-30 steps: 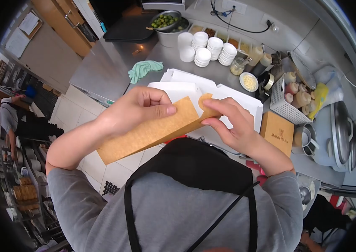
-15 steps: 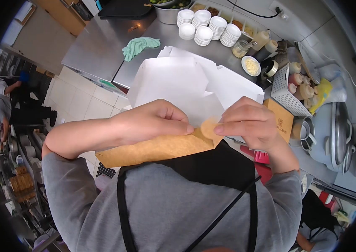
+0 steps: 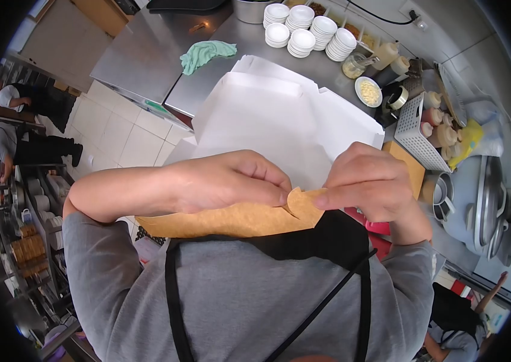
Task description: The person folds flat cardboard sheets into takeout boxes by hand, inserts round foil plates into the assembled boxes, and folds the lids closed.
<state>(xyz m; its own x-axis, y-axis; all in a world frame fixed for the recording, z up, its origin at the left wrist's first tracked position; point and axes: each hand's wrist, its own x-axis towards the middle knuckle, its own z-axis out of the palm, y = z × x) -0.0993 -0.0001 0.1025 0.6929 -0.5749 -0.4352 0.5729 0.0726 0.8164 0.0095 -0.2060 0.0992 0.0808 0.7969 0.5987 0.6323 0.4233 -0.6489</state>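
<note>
In front of my chest is an opened cardboard box [image 3: 261,99], white inside, with its lid and flaps spread. Its brown outer side panel [image 3: 219,221] faces me, tilted along my apron. My left hand [image 3: 231,181] lies over the panel's top edge, thumb and fingers pinched at a slit in the cardboard. A rounded brown tab [image 3: 305,204] stands at the panel's right end. My right hand [image 3: 370,186] pinches the cardboard beside that tab. The fingertips of both hands are close together, and the fold between them is partly covered.
Stacked white bowls [image 3: 302,41], a green cloth [image 3: 207,55] and a small dish of pale shreds [image 3: 368,92] are on the steel counter [image 3: 135,57]. At right stand a white basket of bottles [image 3: 417,136] and a large lidded pot [image 3: 476,205]. Other people are at the left and lower right.
The rounded tab, blurred at my right fingers before, now shows sharply beside my left fingertips. Both hands sit slightly lower and further right in the view, which has shifted a little.
</note>
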